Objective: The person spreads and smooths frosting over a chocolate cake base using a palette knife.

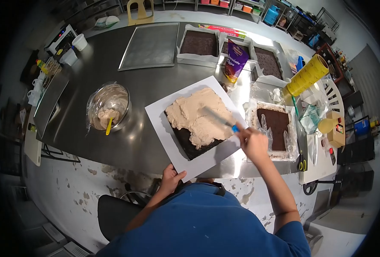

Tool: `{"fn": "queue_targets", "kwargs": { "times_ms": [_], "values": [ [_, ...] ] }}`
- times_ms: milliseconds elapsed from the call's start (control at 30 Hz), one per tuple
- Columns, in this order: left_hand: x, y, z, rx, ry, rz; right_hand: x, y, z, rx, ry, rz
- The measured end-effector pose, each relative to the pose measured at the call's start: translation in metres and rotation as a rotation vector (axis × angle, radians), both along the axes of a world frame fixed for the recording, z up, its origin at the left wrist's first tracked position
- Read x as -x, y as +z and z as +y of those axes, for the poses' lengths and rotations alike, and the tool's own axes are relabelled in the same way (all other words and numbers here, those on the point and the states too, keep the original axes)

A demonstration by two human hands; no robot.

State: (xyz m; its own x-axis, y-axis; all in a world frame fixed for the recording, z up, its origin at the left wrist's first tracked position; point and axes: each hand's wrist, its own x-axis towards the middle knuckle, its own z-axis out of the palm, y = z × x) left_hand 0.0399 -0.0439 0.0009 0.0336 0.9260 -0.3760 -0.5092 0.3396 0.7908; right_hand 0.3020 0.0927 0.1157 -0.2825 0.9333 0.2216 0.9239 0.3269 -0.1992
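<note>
My right hand [252, 141] is closed around the blue handle of a spatula [218, 118], its blade lying on light brown frosting. That frosting [194, 109] covers most of a dark chocolate cake [183, 143], leaving the near-left edge bare. Under the cake is a white cake board [158, 115], set at an angle on the table. My left hand [171, 177] grips the board's near corner, thumb on top. Left of the board stands a metal bowl [123, 113] with plastic wrap, some frosting and a yellow-handled utensil [109, 126] inside.
Another chocolate cake [277, 128] lies in a lined tray to the right. Behind are lined pans of cake [200, 43], a purple chocolate chips bag [236, 61] and a flat metal tray [150, 45]. A yellow roll [307, 76] and scissors [301, 162] are at the right.
</note>
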Motion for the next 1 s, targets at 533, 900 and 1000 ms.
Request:
{"fn": "queue_targets", "kwargs": {
  "times_ms": [533,900,1000],
  "values": [
    [0.001,0.003,-0.001,0.017,0.071,0.020,0.004,-0.001,0.032,-0.049,0.199,-0.053],
    [0.013,0.000,0.002,-0.020,0.176,0.120,0.039,0.006,0.044,0.287,0.211,0.091],
    [0.024,-0.002,0.008,-0.031,0.203,0.088,0.039,0.012,0.030,0.286,0.326,0.072]
  ]
}}
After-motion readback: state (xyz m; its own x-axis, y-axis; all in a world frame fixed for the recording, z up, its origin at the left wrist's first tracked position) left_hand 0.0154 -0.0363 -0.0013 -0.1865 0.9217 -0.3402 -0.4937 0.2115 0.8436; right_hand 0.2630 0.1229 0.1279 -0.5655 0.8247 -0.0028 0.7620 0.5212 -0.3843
